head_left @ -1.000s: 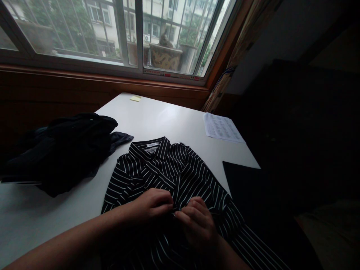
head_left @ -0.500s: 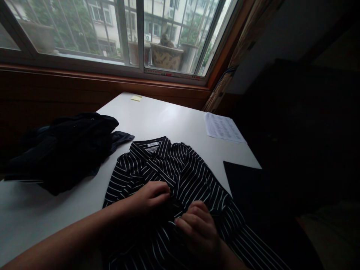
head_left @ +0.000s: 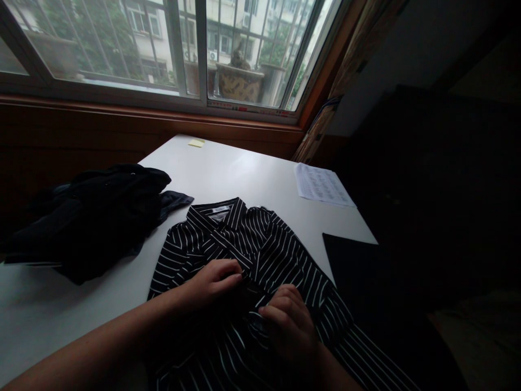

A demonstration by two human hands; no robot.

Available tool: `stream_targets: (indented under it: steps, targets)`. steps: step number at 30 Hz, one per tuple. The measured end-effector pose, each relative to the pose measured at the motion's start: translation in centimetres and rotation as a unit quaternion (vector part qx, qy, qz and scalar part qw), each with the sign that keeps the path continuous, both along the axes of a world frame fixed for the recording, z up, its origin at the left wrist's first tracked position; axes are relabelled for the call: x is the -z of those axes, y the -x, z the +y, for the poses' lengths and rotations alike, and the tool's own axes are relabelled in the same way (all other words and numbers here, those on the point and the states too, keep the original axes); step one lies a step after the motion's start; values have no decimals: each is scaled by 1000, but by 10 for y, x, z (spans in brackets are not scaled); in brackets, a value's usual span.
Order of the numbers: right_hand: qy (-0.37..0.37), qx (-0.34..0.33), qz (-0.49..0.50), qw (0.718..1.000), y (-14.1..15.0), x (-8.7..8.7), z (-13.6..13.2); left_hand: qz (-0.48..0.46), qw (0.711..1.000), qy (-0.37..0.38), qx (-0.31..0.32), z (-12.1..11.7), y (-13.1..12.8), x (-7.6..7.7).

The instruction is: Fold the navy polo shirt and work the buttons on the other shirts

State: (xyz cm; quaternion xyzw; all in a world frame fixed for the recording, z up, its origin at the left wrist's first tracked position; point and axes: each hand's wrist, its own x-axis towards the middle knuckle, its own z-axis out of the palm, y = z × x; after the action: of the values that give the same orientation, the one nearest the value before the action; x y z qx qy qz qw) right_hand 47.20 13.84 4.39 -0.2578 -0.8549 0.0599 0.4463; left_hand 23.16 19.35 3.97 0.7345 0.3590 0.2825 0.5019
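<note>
A black shirt with white stripes (head_left: 285, 255) lies front up on the white table, its collar pointing toward the window and one sleeve stretched to the lower right. My left hand (head_left: 217, 278) is closed on the shirt's front edge below the collar, thumb and fingers pinched together. Just right of it and nearer to me, my right hand (head_left: 290, 320) is curled with its fingers gripping the shirt's front fabric. Dark shadow hides the cloth between the two hands, and the fingertips are partly out of sight.
A heap of dark clothes (head_left: 109, 212) lies on the left of the white table (head_left: 240, 168). Printed sheets (head_left: 323, 185) rest near the right edge, with a dark flat item (head_left: 350, 266) below them. A yellow sticky note (head_left: 196, 143) is at the far edge, below the window.
My right hand has shifted slightly up and to the right, and my left hand slightly left. Some striped fabric by the right hand has lifted a little. The heap and papers stay put.
</note>
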Motion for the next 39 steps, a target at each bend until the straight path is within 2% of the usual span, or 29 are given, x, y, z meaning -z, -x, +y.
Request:
stream_targets:
  steps: [13,24,32,39]
  targets:
    - [40,-4,-27,999,0,5,1,-31,999,-21,16,-2,0,-3]
    - [46,1,-46,998,-1,9,4,-35,999,-27,30,-4,0,-5]
    - [49,11,-63,997,1,9,5,-31,993,-81,78,-5,-2,-3]
    - [48,8,-62,997,1,9,5,-17,992,-87,90,-5,-2,0]
